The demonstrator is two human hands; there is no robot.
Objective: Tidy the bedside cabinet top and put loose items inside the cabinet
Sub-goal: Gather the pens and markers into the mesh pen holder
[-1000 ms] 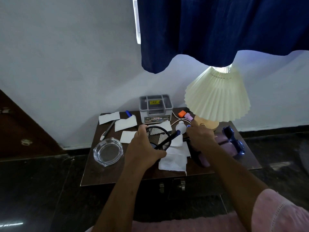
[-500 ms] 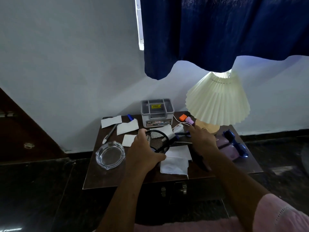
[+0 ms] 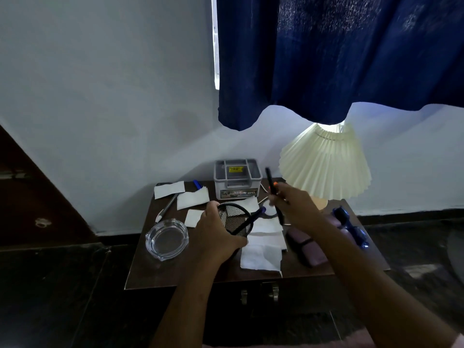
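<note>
Starting wide on the cabinet top [image 3: 150, 272]: cluttered, with the doors [image 3: 258, 295] beneath shut. Early days, judging by that, with nothing visibly stowed. Down to the pleated lamp [image 3: 326, 167] right of the grey box [image 3: 237, 180], then a glass ashtray [image 3: 167, 238] left and forward of the box, white paper sheets [image 3: 263, 252] scattered left of and in front of it, a purple pouch [image 3: 305, 248] and blue glasses [image 3: 349, 227] forward and right. Closer in: left hand [image 3: 216, 237] wrapped around a tilted black mesh cup [image 3: 233, 219] just in front of the box, one blue-capped pen [image 3: 251, 218] inside already. Right hand [image 3: 291, 204] clenched on dark pens [image 3: 270, 179] at the box's right front, apparently cup-bound. Left to gather: a silver pen [image 3: 167, 207] and a blue marker [image 3: 197, 184] left of the box.
</note>
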